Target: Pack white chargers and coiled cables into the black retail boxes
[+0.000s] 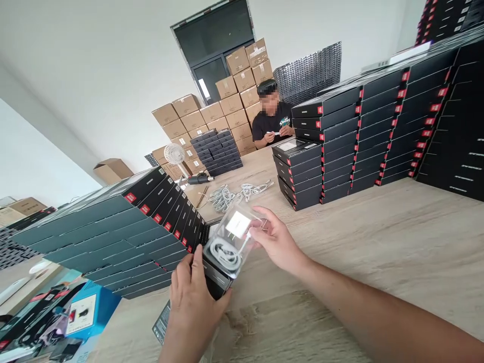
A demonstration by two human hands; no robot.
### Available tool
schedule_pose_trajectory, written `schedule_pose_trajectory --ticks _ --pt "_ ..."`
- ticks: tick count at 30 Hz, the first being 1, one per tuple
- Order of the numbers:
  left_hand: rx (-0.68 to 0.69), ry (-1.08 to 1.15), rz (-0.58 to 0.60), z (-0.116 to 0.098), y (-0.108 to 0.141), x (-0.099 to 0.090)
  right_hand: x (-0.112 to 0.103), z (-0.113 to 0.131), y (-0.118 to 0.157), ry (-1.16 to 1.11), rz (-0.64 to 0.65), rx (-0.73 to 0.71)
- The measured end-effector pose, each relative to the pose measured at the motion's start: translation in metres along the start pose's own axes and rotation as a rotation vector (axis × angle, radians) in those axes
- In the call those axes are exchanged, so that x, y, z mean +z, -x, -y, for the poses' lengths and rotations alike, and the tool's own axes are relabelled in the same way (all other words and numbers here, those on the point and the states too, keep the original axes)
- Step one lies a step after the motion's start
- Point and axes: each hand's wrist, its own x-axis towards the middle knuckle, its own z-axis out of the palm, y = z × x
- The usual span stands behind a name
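Tray [231, 241] tight in right hand [276, 241], left hand [193, 297] round black box [215, 287], box stack [109, 244] alongside.

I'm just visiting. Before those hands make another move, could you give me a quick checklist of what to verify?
1. Left hand has a grip on the small black box: ok, thumb and fingers are on opposite sides.
2. Right hand has the clear plastic tray: ok, gripped at its edge.
3. White adapter and coiled cable are both in the tray: ok.
4. Tray fully seated in the box: cannot tell; the overlap hides the fit.
5. Loose cables cleared off the table: not ok, they lie in a tangle beyond the tray.
6. Co-worker's hands out of the way: ok, across the table.
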Motion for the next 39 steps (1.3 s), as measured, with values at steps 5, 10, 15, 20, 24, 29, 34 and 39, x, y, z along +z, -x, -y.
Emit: schedule_pose_trajectory --ticks 5,10,15,20,24,29,34,39 --pt "0.024 0.114 0.042 0.010 0.001 -0.003 -0.001 0.007 0.001 0.027 -0.032 0.019" --pt "-0.084 0.228 0.152 0.000 0.002 -0.001 0.005 0.011 0.006 -0.082 -0.126 -0.147" --pt "-0.133 0.228 0.092 -0.027 0.002 0.008 0.012 0.001 0.013 0.017 -0.130 -0.230" --pt "-0.146 0.206 0.013 -0.034 0.002 0.015 0.007 0.001 0.009 0.072 -0.140 -0.202" --pt "-0.092 0.194 0.020 -0.021 0.000 0.010 -0.001 0.013 0.001 0.087 -0.112 -0.081" --pt "-0.055 0.241 0.053 -0.016 0.001 0.006 -0.008 0.029 -0.002 0.177 -0.059 -0.040" --pt "-0.113 0.423 0.111 -0.023 0.001 0.001 -0.013 0.041 0.001 0.216 0.078 -0.039" --pt "-0.165 0.551 0.149 -0.035 -0.009 -0.005 -0.021 0.054 0.003 0.377 0.054 -0.118"
